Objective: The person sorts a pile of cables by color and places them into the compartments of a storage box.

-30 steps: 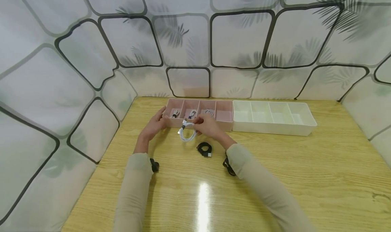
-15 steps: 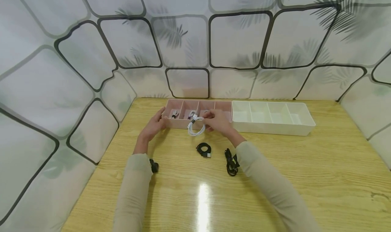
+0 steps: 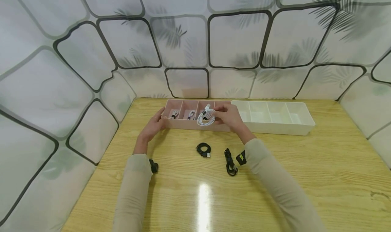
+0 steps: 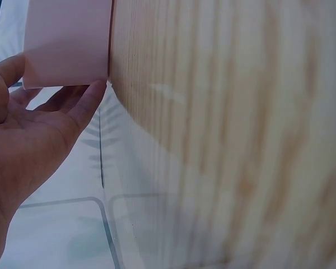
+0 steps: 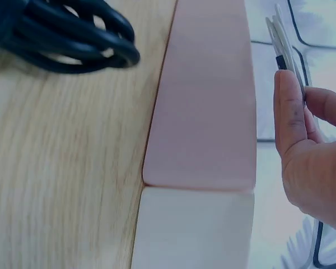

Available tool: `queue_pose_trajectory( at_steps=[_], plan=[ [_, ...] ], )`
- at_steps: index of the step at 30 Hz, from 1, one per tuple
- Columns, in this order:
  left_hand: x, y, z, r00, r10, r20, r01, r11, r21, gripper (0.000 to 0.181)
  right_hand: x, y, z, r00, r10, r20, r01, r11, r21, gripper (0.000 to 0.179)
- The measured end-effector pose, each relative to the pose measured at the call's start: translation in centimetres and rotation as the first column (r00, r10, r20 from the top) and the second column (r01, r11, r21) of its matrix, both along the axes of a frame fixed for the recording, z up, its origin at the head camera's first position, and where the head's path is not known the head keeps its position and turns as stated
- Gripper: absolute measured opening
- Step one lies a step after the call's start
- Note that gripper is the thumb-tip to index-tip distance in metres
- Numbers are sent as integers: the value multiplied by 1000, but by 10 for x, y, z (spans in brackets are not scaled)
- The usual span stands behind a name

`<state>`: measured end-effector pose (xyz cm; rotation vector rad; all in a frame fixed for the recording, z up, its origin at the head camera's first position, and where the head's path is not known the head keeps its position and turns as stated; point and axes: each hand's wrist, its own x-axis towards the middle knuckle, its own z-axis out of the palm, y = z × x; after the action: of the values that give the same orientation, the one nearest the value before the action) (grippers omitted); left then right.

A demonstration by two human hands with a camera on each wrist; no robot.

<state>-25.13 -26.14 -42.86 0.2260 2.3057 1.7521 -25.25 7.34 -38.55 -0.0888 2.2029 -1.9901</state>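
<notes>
Fingers of the right hand (image 3: 229, 116) pinch the coiled white cable (image 3: 203, 124) at its edge, and it sits out beyond their tips, higher than the pink box (image 3: 186, 124)! Left hand (image 3: 153, 126) rests on that box's end, thumb and fingers apart, while black coil (image 3: 201, 153) and black bundle (image 3: 230, 166) lie nearer the person than the pinching fingers.

Bright head view, white glare on table (image 3: 177, 199), blurred close black cable (image 5: 61, 27)
</notes>
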Motion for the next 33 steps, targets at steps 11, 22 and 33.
queue_pose_trajectory(
  at_steps=[11,22,33],
  plan=[
    [1,2,2,1000,5,5,-5,1000,-29,59,-16,34,-2,993,-104,58,111,987,-118,38],
    [12,8,22,999,9,45,-8,1000,-14,60,-22,50,-6,984,-156,86,163,983,-82,37],
    [2,2,4,1000,14,25,-14,1000,4,58,-27,49,-10,980,-170,104,177,983,-57,35]
  ],
)
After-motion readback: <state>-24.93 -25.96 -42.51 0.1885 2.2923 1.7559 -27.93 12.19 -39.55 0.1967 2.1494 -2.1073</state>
